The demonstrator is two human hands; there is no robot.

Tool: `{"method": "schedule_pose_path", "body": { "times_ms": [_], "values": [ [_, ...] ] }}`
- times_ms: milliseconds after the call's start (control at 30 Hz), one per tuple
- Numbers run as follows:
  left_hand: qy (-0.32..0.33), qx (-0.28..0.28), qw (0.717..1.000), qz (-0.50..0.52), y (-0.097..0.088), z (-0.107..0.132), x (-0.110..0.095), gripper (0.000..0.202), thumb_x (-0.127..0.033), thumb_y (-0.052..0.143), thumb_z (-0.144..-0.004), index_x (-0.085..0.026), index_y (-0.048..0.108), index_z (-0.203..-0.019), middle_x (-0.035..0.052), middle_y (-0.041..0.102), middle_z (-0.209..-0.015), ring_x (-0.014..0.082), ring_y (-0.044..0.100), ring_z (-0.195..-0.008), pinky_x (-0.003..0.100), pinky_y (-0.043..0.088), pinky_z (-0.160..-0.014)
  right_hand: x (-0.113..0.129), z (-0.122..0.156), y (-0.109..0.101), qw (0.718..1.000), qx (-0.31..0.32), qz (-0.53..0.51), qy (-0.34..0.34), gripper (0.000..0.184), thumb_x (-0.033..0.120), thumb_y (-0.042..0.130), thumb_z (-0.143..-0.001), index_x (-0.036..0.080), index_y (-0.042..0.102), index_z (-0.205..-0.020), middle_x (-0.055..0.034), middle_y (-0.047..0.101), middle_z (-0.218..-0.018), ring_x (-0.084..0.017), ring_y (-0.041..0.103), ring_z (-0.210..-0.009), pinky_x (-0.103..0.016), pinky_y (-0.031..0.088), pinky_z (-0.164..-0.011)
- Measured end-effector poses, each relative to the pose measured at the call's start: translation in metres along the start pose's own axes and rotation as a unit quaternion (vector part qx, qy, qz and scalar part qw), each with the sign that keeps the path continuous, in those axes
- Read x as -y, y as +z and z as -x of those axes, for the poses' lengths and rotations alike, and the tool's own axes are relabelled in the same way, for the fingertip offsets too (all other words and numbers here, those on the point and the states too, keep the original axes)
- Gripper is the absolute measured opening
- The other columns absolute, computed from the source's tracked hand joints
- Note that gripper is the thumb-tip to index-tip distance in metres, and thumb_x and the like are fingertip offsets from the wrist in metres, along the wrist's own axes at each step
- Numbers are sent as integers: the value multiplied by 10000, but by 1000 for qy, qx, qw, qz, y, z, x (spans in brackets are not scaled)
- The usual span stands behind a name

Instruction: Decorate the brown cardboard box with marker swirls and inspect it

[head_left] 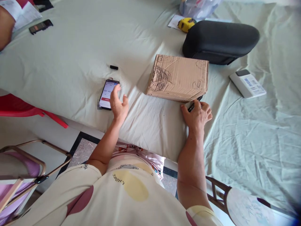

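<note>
Black case (pixel 221 39) on cloth-covered desk (pixel 82 47), yellow tape measure (pixel 186 24) just beside it, plastic bag (pixel 199 8) behind. White box (pixel 250 84) at right. Dark phone (pixel 41 27) near papers (pixel 28 16), upper left. Red chair (pixel 21 105) at left.

1 cardboard box (pixel 181 78); 2 phones (pixel 105 97) (1 farther off); 1 tape measure (pixel 185 24); 1 black case (pixel 219 39)

Cardboard box (pixel 180 78): brown, creased, resting on the cloth-covered surface (pixel 77 62); dark scribbles mark the left end of its upper face. Black pen (pixel 191 107): slim, gripped in the right hand (pixel 197 116) at the box's near edge; I see only part. Phone (pixel 105 98): face up, timer lit, left of the box.
</note>
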State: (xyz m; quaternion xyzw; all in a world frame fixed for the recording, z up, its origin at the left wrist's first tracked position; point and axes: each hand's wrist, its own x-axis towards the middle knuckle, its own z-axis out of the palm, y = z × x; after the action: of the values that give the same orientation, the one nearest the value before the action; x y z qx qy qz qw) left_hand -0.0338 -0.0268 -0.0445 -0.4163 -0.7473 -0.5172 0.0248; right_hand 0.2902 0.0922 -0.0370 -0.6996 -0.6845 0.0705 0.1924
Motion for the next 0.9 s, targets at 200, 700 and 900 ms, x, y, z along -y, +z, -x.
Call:
{"method": "schedule_pose_path", "body": {
  "times_ms": [200,700,900],
  "values": [
    [-145,-5,969,-198,-58,-16,20,893,-345,775,-825,-96,356,-1574,299,468,-1648,426,396,-1619,614,275,-1373,-6,-3,8,999,-14,-36,-12,653,623,639,-924,256,596,-1462,-180,579,-1451,-397,508,-1386,-691,368,-1168],
    [-158,56,952,-256,-55,-5,-2,732,-335,857,-697,-98,548,-1317,291,583,-1511,439,488,-1533,588,347,-1334,11,7,-23,923,-220,-310,-62,618,661,383,-1072,164,601,-1366,-166,685,-1159,-335,663,-1128,-566,510,-1055],
    [-191,26,973,-127,-40,21,-32,792,-357,877,-684,-191,450,-1329,161,685,-1277,369,693,-1256,553,546,-1147,38,25,-8,921,-171,-338,-85,680,702,295,-1054,177,622,-1338,-87,691,-972,-241,724,-878,-473,620,-851]
  ]
}}
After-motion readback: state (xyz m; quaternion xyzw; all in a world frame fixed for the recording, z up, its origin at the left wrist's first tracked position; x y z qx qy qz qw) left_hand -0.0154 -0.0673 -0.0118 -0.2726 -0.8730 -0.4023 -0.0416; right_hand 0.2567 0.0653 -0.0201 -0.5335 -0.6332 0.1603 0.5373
